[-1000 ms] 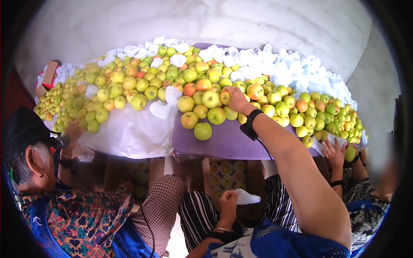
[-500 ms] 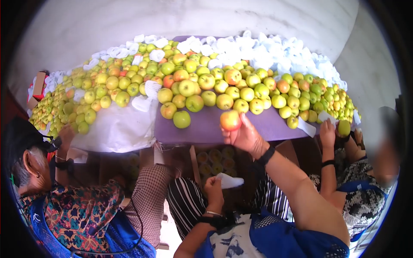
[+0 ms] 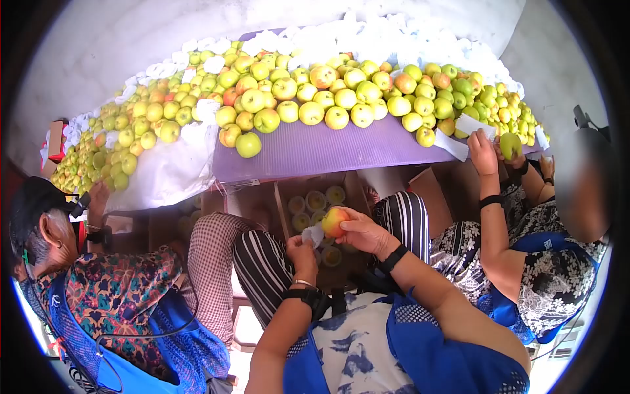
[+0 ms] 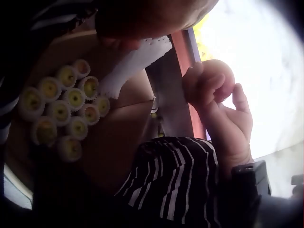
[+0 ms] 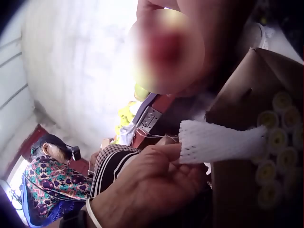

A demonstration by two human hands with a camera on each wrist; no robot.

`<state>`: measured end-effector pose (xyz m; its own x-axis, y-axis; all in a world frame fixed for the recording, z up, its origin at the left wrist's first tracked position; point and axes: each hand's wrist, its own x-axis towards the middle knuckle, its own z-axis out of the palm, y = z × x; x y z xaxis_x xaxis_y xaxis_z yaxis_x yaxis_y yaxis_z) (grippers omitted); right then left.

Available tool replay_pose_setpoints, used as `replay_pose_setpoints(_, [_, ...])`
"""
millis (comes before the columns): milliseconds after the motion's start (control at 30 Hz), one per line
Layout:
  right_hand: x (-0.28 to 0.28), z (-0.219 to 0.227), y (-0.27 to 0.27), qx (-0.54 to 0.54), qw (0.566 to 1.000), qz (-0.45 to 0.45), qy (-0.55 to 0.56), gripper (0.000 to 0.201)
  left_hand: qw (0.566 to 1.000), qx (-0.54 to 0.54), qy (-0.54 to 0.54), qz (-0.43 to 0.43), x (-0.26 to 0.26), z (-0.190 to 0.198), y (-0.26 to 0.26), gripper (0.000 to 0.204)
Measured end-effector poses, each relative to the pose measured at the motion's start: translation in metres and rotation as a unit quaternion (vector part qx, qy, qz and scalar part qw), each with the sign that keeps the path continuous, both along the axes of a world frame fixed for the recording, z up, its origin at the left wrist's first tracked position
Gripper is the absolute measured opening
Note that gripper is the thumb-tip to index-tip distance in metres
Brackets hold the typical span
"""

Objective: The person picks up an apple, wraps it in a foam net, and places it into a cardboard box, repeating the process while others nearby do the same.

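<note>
My right hand grips a yellow-red apple by its side, in front of my lap. Just left of it, my left hand pinches a white foam net sleeve by one end. The right wrist view shows the sleeve stretched out flat-sided from the left fingers, its other end pointing over the box. Apple and sleeve overlap in the head view, while the left wrist view has the apple apart from the sleeve.
Below the hands, a cardboard box holds several apples in foam nets. A purple-covered table bears heaped apples and a pile of foam nets. People sit close on both sides; one on the right holds a green apple.
My right hand took an apple from the heap and brought it down beside the left hand. The left hand keeps its foam net and has moved slightly left and up. The head view has shifted.
</note>
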<state>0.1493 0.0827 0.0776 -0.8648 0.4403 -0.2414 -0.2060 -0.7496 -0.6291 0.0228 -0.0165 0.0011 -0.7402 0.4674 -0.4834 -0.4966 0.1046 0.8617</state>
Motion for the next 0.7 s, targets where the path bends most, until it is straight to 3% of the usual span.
replay_pose_setpoints(400, [-0.004, -0.024, -0.008, 0.006, 0.994, 0.104, 0.017, 0.052, 0.999, -0.012, 0.036, -0.019, -0.001, -0.004, 0.000, 0.014])
replay_pose_setpoints(500, [-0.005, -0.037, -0.011, 0.003, 0.991, 0.131, -0.032, 0.055, 0.998, -0.016, 0.025, -0.054, 0.001, 0.003, -0.001, 0.016])
replay_pose_setpoints(567, [-0.006, -0.039, -0.011, 0.005, 0.986, 0.162, -0.049, 0.055, 0.993, 0.081, 0.044, -0.072, 0.002, -0.004, -0.001, 0.014])
replay_pose_setpoints(700, [-0.008, -0.050, -0.004, 0.000, 0.984, 0.163, -0.067, 0.052, 0.989, 0.114, 0.005, -0.090, 0.001, -0.004, -0.002, 0.014])
